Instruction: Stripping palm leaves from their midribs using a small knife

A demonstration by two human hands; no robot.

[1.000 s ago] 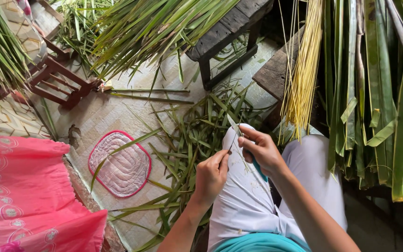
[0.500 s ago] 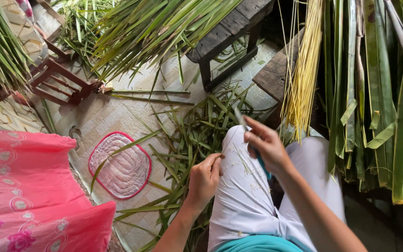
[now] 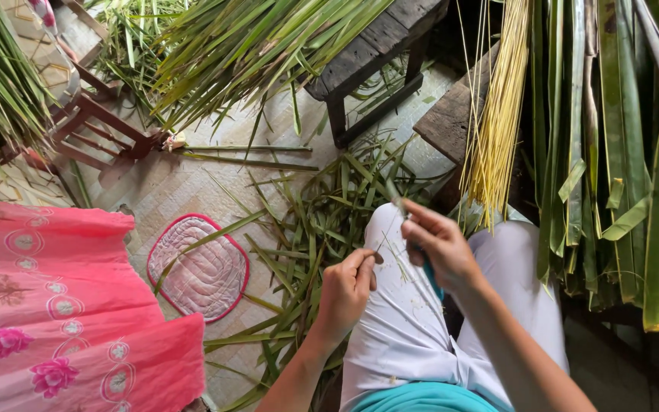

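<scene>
Fingers (image 3: 365, 265) of left hand (image 3: 345, 294) pinch thin pale leaf rib (image 3: 387, 252); right hand (image 3: 438, 248) grips teal-handled knife (image 3: 430, 281). Rib looks light, whippy; hold near end.

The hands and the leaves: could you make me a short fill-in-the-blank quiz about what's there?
1. The right hand grips a knife with a ____ handle.
2. Both hands work above a knee clothed in ____ fabric.
3. The quilted mat on the floor has a ____ border.
4. The thin sticks hanging beside the long green leaves are ____.

Missing words: teal; white; pink; yellow
</scene>
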